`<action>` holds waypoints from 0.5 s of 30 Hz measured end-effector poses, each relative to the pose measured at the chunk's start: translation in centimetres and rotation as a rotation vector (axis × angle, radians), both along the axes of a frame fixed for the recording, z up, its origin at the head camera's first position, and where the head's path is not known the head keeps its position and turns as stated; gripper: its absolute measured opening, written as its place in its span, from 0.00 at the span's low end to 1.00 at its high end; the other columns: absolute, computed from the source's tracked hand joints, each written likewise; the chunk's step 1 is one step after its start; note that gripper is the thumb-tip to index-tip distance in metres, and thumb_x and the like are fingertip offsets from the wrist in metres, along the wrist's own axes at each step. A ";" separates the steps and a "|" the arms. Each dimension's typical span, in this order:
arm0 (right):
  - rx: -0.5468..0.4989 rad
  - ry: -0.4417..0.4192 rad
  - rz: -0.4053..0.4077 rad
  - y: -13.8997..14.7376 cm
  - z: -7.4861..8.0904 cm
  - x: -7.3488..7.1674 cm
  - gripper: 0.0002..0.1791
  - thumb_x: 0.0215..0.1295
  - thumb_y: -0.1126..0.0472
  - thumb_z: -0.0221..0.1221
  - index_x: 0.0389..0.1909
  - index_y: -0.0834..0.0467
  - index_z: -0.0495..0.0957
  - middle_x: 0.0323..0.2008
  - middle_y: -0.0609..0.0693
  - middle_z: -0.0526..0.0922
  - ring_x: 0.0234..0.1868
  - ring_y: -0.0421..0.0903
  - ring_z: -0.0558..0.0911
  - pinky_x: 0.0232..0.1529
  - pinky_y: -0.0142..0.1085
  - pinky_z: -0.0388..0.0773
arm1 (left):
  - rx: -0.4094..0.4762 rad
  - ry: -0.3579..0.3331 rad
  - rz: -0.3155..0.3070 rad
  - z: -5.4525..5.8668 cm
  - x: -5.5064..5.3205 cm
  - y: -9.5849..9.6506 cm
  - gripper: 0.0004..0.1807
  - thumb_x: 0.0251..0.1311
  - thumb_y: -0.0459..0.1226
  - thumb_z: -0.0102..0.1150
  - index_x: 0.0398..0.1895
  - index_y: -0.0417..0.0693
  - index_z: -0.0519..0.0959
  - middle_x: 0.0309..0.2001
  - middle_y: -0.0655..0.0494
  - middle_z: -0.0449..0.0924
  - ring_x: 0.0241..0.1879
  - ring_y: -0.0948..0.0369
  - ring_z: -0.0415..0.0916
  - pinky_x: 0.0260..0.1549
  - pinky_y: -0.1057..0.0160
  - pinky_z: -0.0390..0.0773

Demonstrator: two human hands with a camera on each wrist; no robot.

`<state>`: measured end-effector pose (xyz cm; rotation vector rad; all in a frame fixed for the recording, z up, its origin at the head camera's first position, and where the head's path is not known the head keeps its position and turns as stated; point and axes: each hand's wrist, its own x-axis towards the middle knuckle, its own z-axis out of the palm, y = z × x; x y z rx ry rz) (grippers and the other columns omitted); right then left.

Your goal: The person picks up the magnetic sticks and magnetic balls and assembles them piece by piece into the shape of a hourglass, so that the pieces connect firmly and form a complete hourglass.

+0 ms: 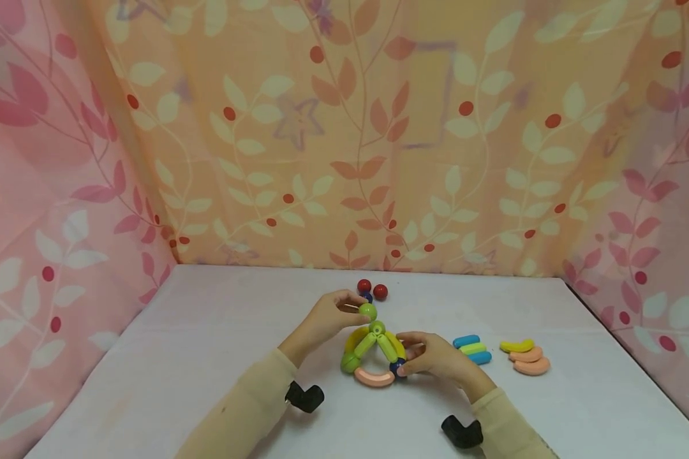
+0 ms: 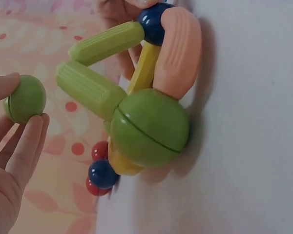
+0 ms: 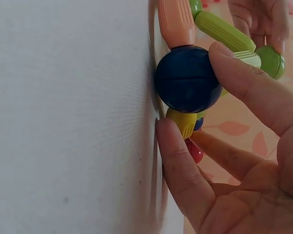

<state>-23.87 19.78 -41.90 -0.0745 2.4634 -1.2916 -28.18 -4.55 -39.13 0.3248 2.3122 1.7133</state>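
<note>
My left hand (image 1: 334,313) pinches a green ball (image 2: 28,99) between thumb and fingertips, held just off the built piece in the left wrist view. That piece is a ring of balls and curved sticks: a green ball (image 2: 150,127), a dark blue ball (image 3: 188,79), a peach curved stick (image 1: 374,378) between them and yellow curved sticks behind. Two light green straight sticks (image 2: 90,90) rise from it and lean together. Another green ball (image 1: 377,327) shows where they converge in the head view. My right hand (image 1: 436,357) grips the blue ball, thumb on top, fingers by the yellow stick (image 3: 183,122).
Beyond the piece lie two red balls (image 1: 381,292) and a blue ball (image 1: 367,298). To the right are blue and light green straight sticks (image 1: 473,349), then yellow and peach curved sticks (image 1: 528,357). A patterned curtain (image 1: 344,159) borders the white table (image 1: 207,306).
</note>
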 end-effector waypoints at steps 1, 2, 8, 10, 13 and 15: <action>0.006 0.001 0.000 0.0 0.0 0.0 0.41 0.47 0.60 0.77 0.66 0.56 0.73 0.56 0.53 0.79 0.45 0.46 0.74 0.41 0.34 0.78 | 0.002 0.008 -0.003 0.0 0.2 0.1 0.15 0.56 0.44 0.72 0.47 0.55 0.82 0.49 0.59 0.83 0.52 0.60 0.79 0.60 0.53 0.78; 0.007 0.003 0.003 0.1 0.0 -0.1 0.42 0.47 0.59 0.77 0.66 0.56 0.73 0.56 0.54 0.79 0.45 0.46 0.74 0.41 0.34 0.78 | 0.003 0.018 -0.006 0.0 0.4 0.2 0.15 0.57 0.43 0.71 0.47 0.55 0.82 0.49 0.59 0.83 0.52 0.60 0.80 0.60 0.53 0.79; -0.023 -0.018 0.009 0.0 -0.1 -0.1 0.42 0.47 0.60 0.77 0.66 0.57 0.72 0.57 0.54 0.78 0.46 0.46 0.75 0.43 0.34 0.80 | -0.008 0.076 -0.016 -0.1 1.4 0.6 0.15 0.56 0.44 0.72 0.46 0.55 0.83 0.47 0.59 0.84 0.50 0.60 0.80 0.55 0.56 0.82; -0.022 -0.017 0.007 0.0 -0.1 -0.1 0.42 0.47 0.61 0.77 0.66 0.58 0.73 0.57 0.54 0.78 0.45 0.46 0.75 0.43 0.34 0.81 | -0.008 0.095 -0.018 -0.2 1.7 0.7 0.15 0.55 0.44 0.72 0.45 0.55 0.83 0.47 0.59 0.84 0.50 0.60 0.80 0.53 0.58 0.83; -0.005 -0.004 0.009 0.1 0.0 0.0 0.41 0.47 0.60 0.77 0.66 0.57 0.73 0.56 0.54 0.79 0.46 0.46 0.75 0.43 0.35 0.80 | 0.008 0.130 -0.032 -0.4 1.9 1.0 0.15 0.55 0.42 0.73 0.46 0.53 0.83 0.47 0.57 0.84 0.50 0.59 0.82 0.51 0.60 0.84; -0.003 -0.003 0.012 0.1 -0.1 0.1 0.41 0.48 0.60 0.77 0.66 0.57 0.73 0.56 0.54 0.79 0.46 0.46 0.75 0.43 0.35 0.80 | 0.015 0.154 -0.044 -0.6 2.1 1.2 0.16 0.55 0.40 0.73 0.46 0.51 0.82 0.48 0.55 0.84 0.50 0.58 0.82 0.50 0.62 0.84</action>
